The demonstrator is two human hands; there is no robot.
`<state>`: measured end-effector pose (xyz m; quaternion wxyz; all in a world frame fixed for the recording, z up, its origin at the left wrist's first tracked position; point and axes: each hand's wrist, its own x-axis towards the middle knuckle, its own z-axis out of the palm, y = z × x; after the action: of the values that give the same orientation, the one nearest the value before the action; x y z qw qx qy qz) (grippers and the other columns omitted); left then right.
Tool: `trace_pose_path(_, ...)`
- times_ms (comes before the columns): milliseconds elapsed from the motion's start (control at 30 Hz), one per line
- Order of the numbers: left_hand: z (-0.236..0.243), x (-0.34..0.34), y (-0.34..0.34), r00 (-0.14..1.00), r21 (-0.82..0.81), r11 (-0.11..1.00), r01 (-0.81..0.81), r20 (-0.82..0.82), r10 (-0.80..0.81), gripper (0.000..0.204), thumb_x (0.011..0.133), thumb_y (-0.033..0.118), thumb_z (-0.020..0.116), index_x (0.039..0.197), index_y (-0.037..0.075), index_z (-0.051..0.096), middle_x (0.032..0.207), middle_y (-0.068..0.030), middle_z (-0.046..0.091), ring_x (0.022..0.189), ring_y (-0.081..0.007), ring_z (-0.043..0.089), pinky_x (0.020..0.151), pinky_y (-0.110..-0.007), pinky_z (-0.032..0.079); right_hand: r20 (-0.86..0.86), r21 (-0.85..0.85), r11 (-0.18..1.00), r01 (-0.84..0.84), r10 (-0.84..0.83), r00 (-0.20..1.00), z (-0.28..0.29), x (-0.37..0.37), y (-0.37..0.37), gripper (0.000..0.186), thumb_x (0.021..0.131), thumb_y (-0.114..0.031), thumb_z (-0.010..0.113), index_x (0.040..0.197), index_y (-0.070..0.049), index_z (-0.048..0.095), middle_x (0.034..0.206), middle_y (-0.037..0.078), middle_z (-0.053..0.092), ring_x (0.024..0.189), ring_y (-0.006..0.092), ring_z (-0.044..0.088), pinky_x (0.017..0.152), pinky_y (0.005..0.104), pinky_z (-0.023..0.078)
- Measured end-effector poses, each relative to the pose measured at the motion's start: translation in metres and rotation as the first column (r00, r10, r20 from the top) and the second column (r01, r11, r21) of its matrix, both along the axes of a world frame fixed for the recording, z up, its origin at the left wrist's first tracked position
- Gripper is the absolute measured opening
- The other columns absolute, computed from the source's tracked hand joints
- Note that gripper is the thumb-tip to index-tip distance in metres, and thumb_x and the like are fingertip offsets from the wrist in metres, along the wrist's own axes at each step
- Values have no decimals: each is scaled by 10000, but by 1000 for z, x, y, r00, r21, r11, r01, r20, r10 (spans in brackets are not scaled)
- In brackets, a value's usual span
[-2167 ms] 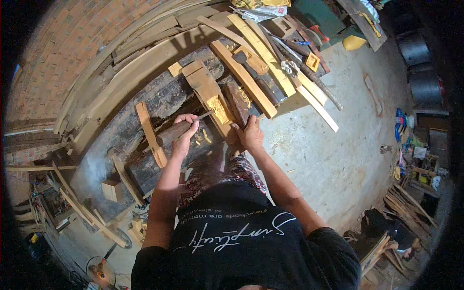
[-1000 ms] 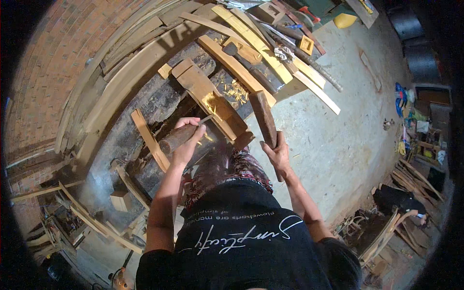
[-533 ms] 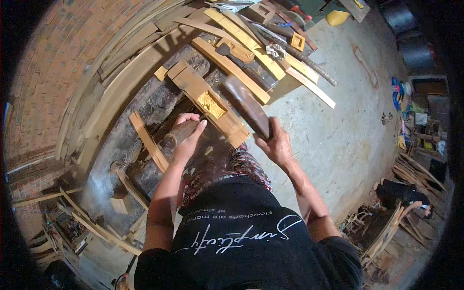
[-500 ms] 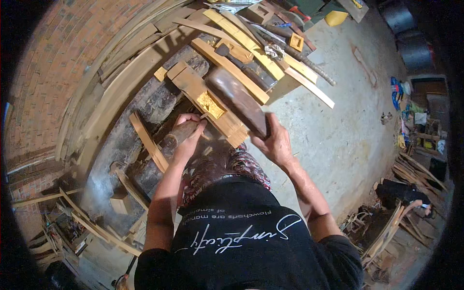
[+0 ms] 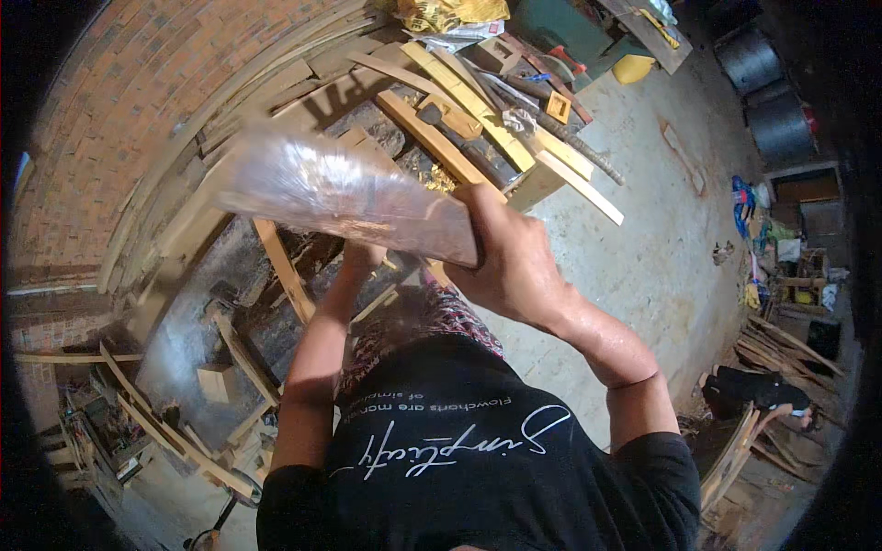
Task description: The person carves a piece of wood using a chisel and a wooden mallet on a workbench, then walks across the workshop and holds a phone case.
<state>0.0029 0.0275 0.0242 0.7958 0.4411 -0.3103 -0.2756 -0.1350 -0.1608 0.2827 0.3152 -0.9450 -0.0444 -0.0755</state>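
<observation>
My right hand (image 5: pixel 512 262) is closed round a dark wooden mallet (image 5: pixel 423 223), raised across the view and blurred at its far end. My left hand (image 5: pixel 366 259) is under the mallet, its fingers and anything in them hidden. The wooden block (image 5: pixel 361 144) with a carved pocket shows only at its far end, the rest covered by the mallet. Yellow shavings (image 5: pixel 437 179) lie beside it on the dark log bench (image 5: pixel 375 124). A loose batten (image 5: pixel 283 266) lies left of my left hand.
Wood strips and tools (image 5: pixel 514 138) crowd the far bench end. Long boards lean along the brick wall (image 5: pixel 110 119). Metal drums (image 5: pixel 776 124) stand right of the concrete floor (image 5: pixel 643 257). A co-worker in black (image 5: pixel 763 395) bends near stacked wood (image 5: pixel 735 450).
My right hand has swung the mallet up toward the camera and leftward, so it now covers most of the carved block, my left hand and the tool that hand held earlier.
</observation>
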Motion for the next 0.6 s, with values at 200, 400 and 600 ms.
trace_pose_path(200,32,-5,-8,667,477,546,-689,712,219,284,858,172,623,1115,52,597,1046,-96,615,1043,-237,567,927,-378,438,-435,-183,983,36,-113,893,-4,27,8,350,758,-43,593,1076,-49,446,823,242,618,797,445,617,636,528,473)
trace_pose_path(400,22,1,-7,308,129,656,-743,937,164,221,822,100,643,1032,30,644,948,-85,665,943,-249,622,898,-389,464,131,104,994,14,-28,991,0,11,4,492,699,-77,718,1106,-56,443,818,246,618,792,451,615,635,478,499)
trace_pose_path(600,-57,26,8,769,563,667,-487,638,23,366,967,255,470,1291,87,496,1131,-42,588,1160,-154,503,943,-312,433,-225,-181,983,2,-43,973,-10,27,21,303,794,-110,617,1035,-51,442,708,230,603,671,430,617,592,527,467)
